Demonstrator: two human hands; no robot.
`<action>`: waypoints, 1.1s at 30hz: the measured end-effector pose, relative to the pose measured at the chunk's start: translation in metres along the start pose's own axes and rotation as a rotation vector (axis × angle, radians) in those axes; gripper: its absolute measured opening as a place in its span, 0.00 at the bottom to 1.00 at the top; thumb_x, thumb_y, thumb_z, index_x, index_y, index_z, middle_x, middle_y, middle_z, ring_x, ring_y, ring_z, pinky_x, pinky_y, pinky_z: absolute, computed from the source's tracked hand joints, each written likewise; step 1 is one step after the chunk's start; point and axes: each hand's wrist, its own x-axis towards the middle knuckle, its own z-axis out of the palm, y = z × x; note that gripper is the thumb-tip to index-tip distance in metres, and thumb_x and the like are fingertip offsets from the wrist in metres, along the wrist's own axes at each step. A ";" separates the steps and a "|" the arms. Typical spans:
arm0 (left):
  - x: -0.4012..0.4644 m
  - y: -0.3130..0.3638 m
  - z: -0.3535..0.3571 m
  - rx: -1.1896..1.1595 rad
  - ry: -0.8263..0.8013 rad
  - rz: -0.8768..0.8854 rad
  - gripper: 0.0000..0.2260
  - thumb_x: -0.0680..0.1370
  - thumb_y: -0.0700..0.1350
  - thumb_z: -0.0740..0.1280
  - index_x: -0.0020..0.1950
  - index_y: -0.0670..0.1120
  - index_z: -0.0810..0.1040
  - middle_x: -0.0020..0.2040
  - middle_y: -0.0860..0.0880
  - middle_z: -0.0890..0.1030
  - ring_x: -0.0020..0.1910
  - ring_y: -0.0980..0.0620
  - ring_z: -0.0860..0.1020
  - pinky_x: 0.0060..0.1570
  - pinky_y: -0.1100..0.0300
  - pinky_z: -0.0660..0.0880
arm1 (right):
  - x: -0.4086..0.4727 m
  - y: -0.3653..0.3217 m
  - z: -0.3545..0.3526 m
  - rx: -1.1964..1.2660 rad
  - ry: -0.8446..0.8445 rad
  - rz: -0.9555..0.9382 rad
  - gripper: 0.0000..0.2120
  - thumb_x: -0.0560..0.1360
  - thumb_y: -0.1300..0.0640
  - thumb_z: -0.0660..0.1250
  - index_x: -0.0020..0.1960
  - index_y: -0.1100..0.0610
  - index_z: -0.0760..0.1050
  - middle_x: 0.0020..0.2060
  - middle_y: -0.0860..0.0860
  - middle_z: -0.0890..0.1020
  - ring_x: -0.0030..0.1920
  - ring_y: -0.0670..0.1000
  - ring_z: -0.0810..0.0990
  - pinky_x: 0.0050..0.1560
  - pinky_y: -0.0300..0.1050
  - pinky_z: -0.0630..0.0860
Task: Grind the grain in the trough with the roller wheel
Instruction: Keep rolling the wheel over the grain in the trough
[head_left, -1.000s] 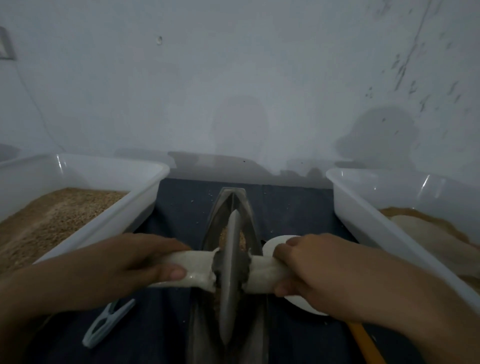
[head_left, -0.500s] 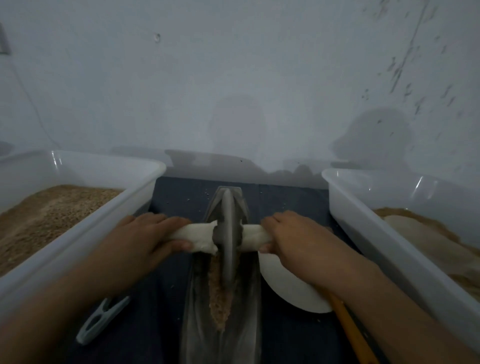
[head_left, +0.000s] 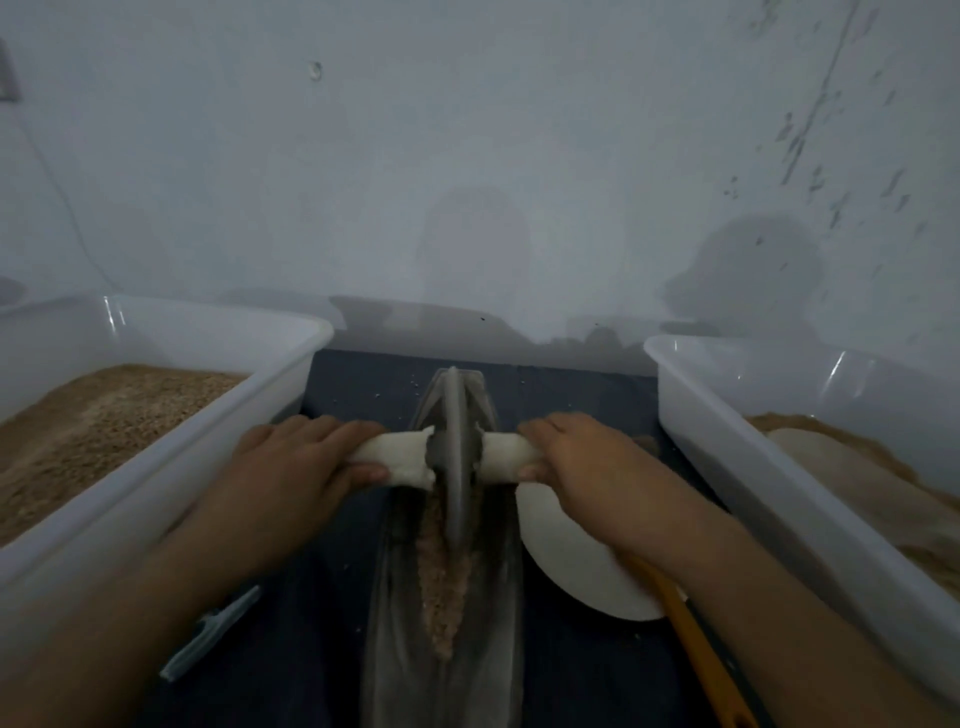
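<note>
Far left: white bin (head_left: 291, 364) holding tan grain (head_left: 104, 415), heaped to just under the rim on its near side. Bin sits on a dark blue cloth (head_left: 363, 379), its inner wall beside the left forearm.

Near the bottom left, a pale clip (head_left: 210, 634) lies on the cloth, partly under the left forearm.

Left hand (head_left: 291, 467): fingers curled over the top of the left handle (head_left: 400, 457), thumb tip under it. Firm wrap, nothing else held. The handle is white and looks cloth-wrapped, though the detail is too soft to be sure.

Centre: metal trough (head_left: 395, 597), long and boat-shaped, runs away from the camera on the cloth. Wheel (head_left: 455, 457) stands upright on edge in the trough's groove, towards the far end, handles sticking out level on both sides. A strip of pinkish-brown ground grain (head_left: 441, 571) lies along the groove on the near side of the wheel, touching its lower edge.

Right hand (head_left: 582, 467): fingers curled over the right handle (head_left: 501, 457), thumb tip visible under its end. Same full wrap, nothing else held.

Under the right wrist: white plate (head_left: 571, 561) on the cloth, just beside the trough. An orange-yellow stick (head_left: 691, 634) runs from the plate's near edge to the bottom of frame; what it is, can't tell.

Far right: second white bin (head_left: 727, 441) with tan material and a pale object (head_left: 841, 478) lying on it, shape unclear.

Behind it all: grey wall (head_left: 467, 156), scuffed at upper right.
</note>
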 end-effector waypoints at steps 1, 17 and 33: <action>0.001 0.002 0.005 0.043 0.044 -0.006 0.39 0.71 0.71 0.37 0.61 0.51 0.77 0.49 0.50 0.81 0.47 0.47 0.79 0.46 0.53 0.71 | 0.004 0.003 0.007 -0.019 0.059 0.000 0.19 0.79 0.55 0.58 0.69 0.54 0.63 0.63 0.50 0.71 0.61 0.50 0.67 0.56 0.40 0.60; -0.013 -0.011 -0.039 -0.462 -0.519 -0.008 0.21 0.66 0.74 0.53 0.55 0.72 0.70 0.48 0.66 0.79 0.47 0.68 0.77 0.47 0.71 0.71 | -0.034 -0.021 -0.045 -0.025 -0.263 -0.142 0.12 0.78 0.47 0.60 0.56 0.53 0.72 0.52 0.51 0.76 0.48 0.49 0.75 0.35 0.40 0.59; -0.009 -0.015 -0.017 -0.225 -0.290 0.081 0.33 0.63 0.78 0.40 0.58 0.67 0.69 0.48 0.65 0.76 0.50 0.67 0.73 0.48 0.69 0.66 | -0.017 -0.012 -0.031 -0.024 -0.159 -0.116 0.09 0.77 0.50 0.63 0.53 0.53 0.73 0.48 0.49 0.76 0.47 0.48 0.74 0.38 0.39 0.62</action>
